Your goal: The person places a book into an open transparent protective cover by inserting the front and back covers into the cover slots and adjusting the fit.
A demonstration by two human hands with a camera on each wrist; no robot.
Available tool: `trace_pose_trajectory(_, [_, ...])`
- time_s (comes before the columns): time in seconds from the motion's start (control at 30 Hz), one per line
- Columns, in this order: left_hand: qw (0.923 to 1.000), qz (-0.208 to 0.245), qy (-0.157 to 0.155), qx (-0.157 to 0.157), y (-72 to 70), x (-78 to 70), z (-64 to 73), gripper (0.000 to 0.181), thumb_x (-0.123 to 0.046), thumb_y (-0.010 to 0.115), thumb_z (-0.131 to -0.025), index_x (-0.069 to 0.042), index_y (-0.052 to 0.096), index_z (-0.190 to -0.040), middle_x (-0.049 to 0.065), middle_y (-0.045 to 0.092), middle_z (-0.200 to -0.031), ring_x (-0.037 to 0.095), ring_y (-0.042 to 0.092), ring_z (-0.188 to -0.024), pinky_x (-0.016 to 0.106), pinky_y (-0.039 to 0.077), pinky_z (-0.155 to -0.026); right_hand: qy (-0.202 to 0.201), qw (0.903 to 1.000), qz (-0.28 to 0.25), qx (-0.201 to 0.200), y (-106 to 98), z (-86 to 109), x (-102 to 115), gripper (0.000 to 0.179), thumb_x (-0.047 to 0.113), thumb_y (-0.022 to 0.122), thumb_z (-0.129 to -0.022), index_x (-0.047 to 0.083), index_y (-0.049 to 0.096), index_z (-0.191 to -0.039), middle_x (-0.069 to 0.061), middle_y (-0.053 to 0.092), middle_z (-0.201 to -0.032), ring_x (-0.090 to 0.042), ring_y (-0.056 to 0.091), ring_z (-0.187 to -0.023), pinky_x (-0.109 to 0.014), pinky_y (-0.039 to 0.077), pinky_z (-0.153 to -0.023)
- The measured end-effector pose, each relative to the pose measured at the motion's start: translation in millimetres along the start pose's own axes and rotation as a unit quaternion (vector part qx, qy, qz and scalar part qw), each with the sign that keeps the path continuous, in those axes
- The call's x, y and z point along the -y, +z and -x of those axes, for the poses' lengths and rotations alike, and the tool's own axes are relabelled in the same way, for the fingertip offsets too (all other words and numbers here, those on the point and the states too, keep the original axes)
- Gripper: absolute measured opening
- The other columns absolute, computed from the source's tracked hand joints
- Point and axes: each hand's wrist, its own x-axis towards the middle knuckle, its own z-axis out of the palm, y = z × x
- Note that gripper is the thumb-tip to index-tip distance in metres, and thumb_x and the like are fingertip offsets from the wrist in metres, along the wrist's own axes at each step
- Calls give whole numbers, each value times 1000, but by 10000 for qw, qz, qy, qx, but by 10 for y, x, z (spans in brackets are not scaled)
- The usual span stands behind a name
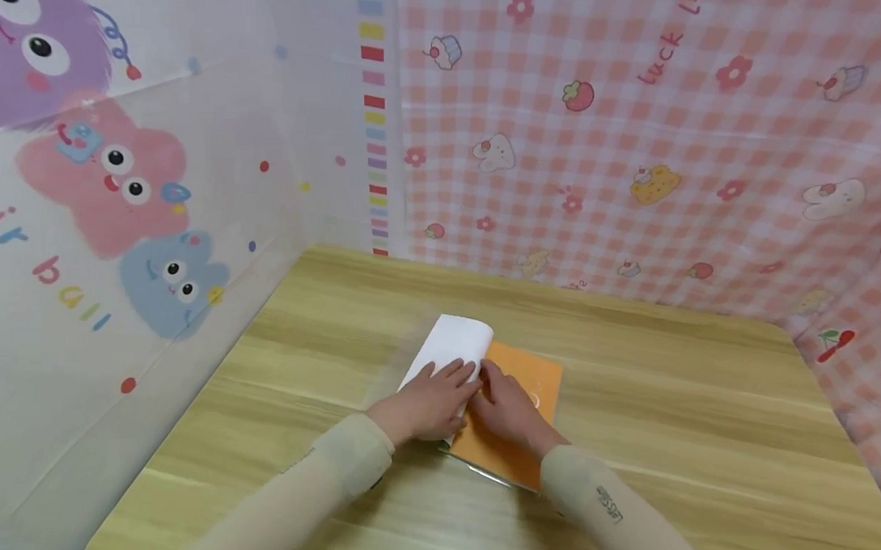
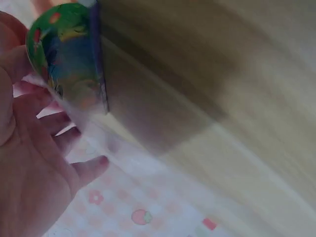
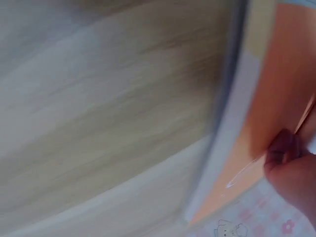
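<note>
A book lies opened on the table, with an orange page (image 1: 521,367) on the right and a white page (image 1: 462,331) bulging up on the left. My left hand (image 1: 436,400) rests on the white page with fingers spread. In the left wrist view, a glossy multicoloured picture cover (image 2: 74,59) curves under that side. My right hand (image 1: 507,407) touches the book where the white and orange pages meet. In the right wrist view its fingers (image 3: 284,148) are bent against the orange page; whether they pinch paper is hidden.
The wood-grain table (image 1: 661,412) extends around the book. A pink checked cloth (image 1: 620,136) hangs behind it, and a white sheet with cartoon figures (image 1: 219,154) covers the left side.
</note>
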Motion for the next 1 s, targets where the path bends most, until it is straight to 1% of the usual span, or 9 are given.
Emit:
trace_pose_trajectory(0.03, [9996,-239,-50,124,8,-42,-3,59,-38,57,-98,-18,42,-152,6,28,-161,23,22,-148,55,27,-113,-105,9999,42,7,10,34,-28,61,19,59,-98,-7,34,-148,-24,52,-140,-43,48,-129,-53,34,-110])
trace_pose_trajectory(0.07, [9988,-448,-116,174,21,-70,-10,60,-42,56,-98,-19,42,-152,5,27,-162,23,22,-148,55,28,-112,-200,9996,212,45,26,72,-56,63,21,59,-99,-8,32,-148,-25,50,-143,-42,46,-131,-55,33,-110])
trace_pose_trajectory(0.13, [9966,-773,-242,170,36,-106,-14,59,-49,54,-98,-23,44,-151,4,28,-162,22,23,-148,56,30,-111,-347,9965,702,283,64,168,-97,74,33,59,-99,-9,26,-151,-25,40,-151,-41,37,-139,-57,27,-112])
trace_pose_trajectory(0.27, [9916,-1282,-182,24,64,-129,-13,59,-56,53,-97,-26,49,-146,6,31,-160,25,28,-146,58,34,-108,-605,9789,1784,787,127,332,-124,100,68,54,-90,-2,26,-155,-22,22,-160,-38,18,-148,-63,17,-113])
trace_pose_trajectory(0.33, [9878,-1545,-165,-60,82,-119,-4,57,-56,54,-96,-27,50,-145,5,33,-159,25,30,-145,57,36,-106,-691,9713,2104,871,133,372,-119,103,74,51,-87,0,26,-155,-20,18,-162,-36,15,-149,-64,15,-113])
trace_pose_trajectory(0.4, [9850,-1709,-177,-150,105,-96,15,57,-56,54,-96,-28,50,-145,5,35,-158,25,34,-143,56,38,-105,-709,9663,2332,834,125,384,-109,102,74,51,-87,2,29,-155,-19,20,-162,-35,17,-149,-65,16,-112])
trace_pose_trajectory(0.53, [9849,-1698,-229,-246,150,-28,60,58,-56,52,-97,-28,48,-148,4,35,-158,27,39,-139,57,40,-103,-751,9579,2635,857,98,380,-93,100,74,51,-87,2,31,-154,-18,23,-161,-34,21,-148,-66,19,-110])
trace_pose_trajectory(0.7, [9883,-1476,-300,-239,186,46,95,58,-53,49,-99,-28,43,-151,4,32,-159,28,40,-139,57,39,-103,-833,9519,2816,872,52,378,-75,101,76,48,-87,2,33,-154,-17,24,-161,-33,22,-148,-66,21,-110])
trace_pose_trajectory(1.0, [9921,-1198,-362,-120,206,93,116,58,-51,46,-101,-28,39,-154,5,29,-161,28,37,-141,58,37,-105,-790,9617,2435,982,-25,388,-103,100,75,53,-85,7,32,-155,-14,22,-162,-31,18,-149,-63,17,-113])
